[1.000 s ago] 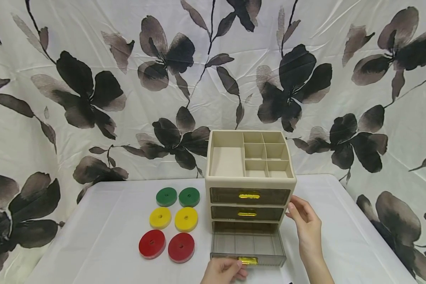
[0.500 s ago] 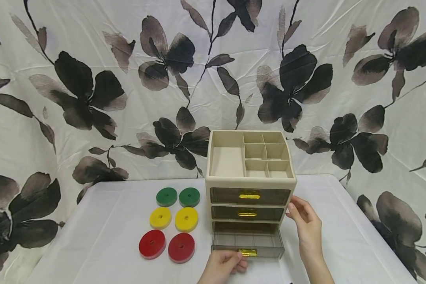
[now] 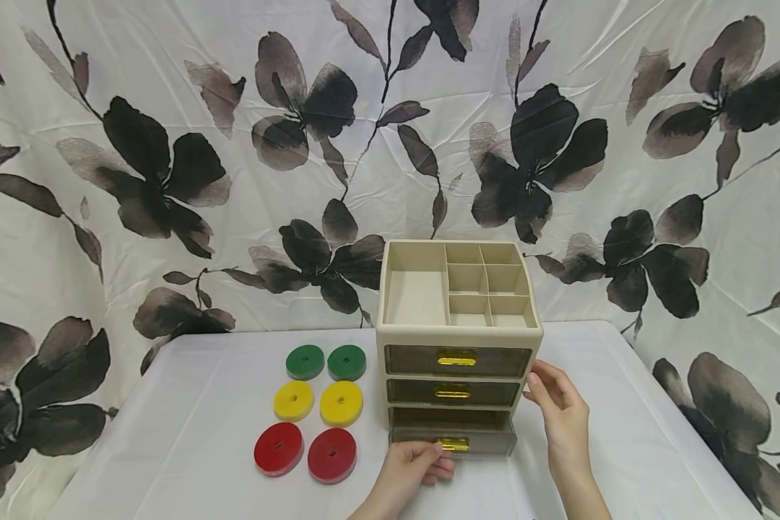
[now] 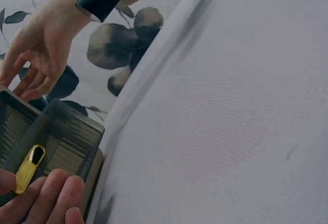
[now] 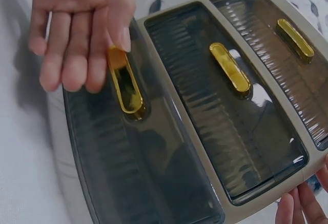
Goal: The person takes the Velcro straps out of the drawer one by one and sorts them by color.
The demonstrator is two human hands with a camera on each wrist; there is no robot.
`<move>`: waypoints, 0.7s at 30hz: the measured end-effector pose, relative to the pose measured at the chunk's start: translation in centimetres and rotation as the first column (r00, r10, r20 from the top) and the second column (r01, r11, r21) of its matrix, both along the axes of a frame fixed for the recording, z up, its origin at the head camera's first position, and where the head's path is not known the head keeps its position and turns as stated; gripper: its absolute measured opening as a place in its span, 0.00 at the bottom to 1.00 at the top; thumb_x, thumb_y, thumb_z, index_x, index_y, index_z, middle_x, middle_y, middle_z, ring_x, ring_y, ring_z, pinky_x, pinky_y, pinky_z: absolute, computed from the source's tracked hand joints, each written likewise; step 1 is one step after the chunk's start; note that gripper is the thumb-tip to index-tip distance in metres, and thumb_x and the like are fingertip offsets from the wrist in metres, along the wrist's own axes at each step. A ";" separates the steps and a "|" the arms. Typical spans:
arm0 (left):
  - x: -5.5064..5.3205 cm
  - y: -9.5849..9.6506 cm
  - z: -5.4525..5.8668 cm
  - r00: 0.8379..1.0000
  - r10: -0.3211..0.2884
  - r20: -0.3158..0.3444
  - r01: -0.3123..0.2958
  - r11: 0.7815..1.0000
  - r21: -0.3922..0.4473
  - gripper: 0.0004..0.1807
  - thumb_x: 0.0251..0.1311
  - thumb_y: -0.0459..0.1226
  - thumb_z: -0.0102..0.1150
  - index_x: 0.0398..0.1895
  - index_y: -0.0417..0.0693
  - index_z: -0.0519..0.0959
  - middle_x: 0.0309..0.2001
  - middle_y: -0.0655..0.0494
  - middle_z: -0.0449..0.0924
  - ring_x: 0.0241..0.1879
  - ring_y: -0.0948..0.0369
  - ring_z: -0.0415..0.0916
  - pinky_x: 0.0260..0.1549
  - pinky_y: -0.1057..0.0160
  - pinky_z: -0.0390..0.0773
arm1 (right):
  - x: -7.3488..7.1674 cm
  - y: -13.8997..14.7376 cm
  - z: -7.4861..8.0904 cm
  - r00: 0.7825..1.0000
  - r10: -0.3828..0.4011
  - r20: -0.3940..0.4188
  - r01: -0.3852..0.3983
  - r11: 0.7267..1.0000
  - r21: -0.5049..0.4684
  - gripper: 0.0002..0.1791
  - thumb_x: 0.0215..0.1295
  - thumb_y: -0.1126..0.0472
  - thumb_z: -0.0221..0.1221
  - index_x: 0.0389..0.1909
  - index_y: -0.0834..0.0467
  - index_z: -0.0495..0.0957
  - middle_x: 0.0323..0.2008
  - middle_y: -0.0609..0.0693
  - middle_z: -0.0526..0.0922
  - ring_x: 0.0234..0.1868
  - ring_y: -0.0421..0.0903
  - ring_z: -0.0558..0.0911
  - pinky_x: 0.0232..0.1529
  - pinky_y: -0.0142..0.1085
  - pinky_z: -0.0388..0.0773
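A cream drawer organizer (image 3: 460, 334) stands on the table, its bottom drawer (image 3: 487, 442) pulled partly out. My left hand (image 3: 408, 466) pinches the left end of that drawer's gold handle (image 3: 455, 444); in the right wrist view the thumb lies against the handle (image 5: 125, 88) with the fingers beside it. My right hand (image 3: 564, 412) rests its fingertips at the organizer's right side, low down, fingers relaxed; the right wrist view catches only some of those fingers (image 5: 302, 203). The two upper drawers, dark and see-through with gold handles, are closed.
Left of the organizer lie pairs of round discs with centre holes: green (image 3: 305, 362), yellow (image 3: 341, 403) and red (image 3: 279, 449). The organizer's top has one large compartment (image 3: 416, 296) and several small ones (image 3: 469, 309). A floral cloth (image 3: 234, 180) hangs behind the white table (image 3: 188, 404).
The bottom drawer has slid inward, away from me, with my left hand moving along on its handle. My right hand has stayed at the organizer's side. The discs have not moved.
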State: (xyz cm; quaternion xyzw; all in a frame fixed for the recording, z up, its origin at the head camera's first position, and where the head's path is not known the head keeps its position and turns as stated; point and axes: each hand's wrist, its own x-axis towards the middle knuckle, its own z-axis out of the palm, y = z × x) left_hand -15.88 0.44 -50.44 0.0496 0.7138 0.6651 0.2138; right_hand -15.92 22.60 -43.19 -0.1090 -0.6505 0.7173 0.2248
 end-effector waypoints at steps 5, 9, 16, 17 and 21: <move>-0.6 0.2 -0.2 0.999 0.033 0.015 -0.033 0.999 0.019 0.18 0.67 0.43 0.53 0.41 0.34 0.84 0.34 0.46 0.88 0.36 0.58 0.87 0.33 0.65 0.83 | 0.0 0.0 0.0 1.000 -0.001 0.005 0.001 1.000 -0.001 0.15 0.67 0.61 0.58 0.52 0.63 0.76 0.41 0.38 0.82 0.42 0.33 0.81 0.41 0.25 0.79; -1.0 0.3 -0.1 0.999 0.047 0.018 -0.048 0.999 0.019 0.18 0.67 0.44 0.53 0.41 0.37 0.84 0.34 0.48 0.88 0.36 0.59 0.87 0.33 0.66 0.83 | 0.0 0.0 0.0 1.000 0.000 0.014 -0.001 1.000 0.002 0.16 0.67 0.61 0.58 0.53 0.63 0.75 0.41 0.38 0.82 0.42 0.33 0.81 0.41 0.24 0.78; -1.6 0.6 0.1 0.997 0.071 0.016 -0.072 0.997 0.012 0.18 0.66 0.44 0.54 0.41 0.37 0.84 0.34 0.49 0.88 0.35 0.60 0.87 0.34 0.67 0.83 | 0.0 0.0 0.1 1.000 -0.006 0.019 0.006 1.000 0.002 0.16 0.67 0.61 0.58 0.52 0.63 0.75 0.41 0.38 0.82 0.42 0.32 0.81 0.41 0.24 0.78; -1.7 0.6 0.1 0.997 0.074 0.013 -0.074 0.997 0.010 0.18 0.66 0.44 0.54 0.41 0.37 0.84 0.34 0.48 0.88 0.35 0.60 0.87 0.34 0.67 0.83 | 0.0 0.0 0.0 1.000 -0.007 0.018 0.007 1.000 0.000 0.16 0.67 0.61 0.58 0.52 0.63 0.76 0.41 0.37 0.82 0.42 0.32 0.81 0.41 0.24 0.78; -2.0 0.8 0.0 0.997 0.083 0.001 -0.083 0.997 0.006 0.18 0.67 0.44 0.53 0.41 0.36 0.84 0.34 0.47 0.88 0.35 0.59 0.87 0.33 0.66 0.83 | 0.0 0.0 0.0 1.000 -0.005 0.010 0.005 1.000 -0.006 0.15 0.67 0.61 0.58 0.52 0.63 0.76 0.41 0.38 0.82 0.42 0.32 0.81 0.41 0.24 0.78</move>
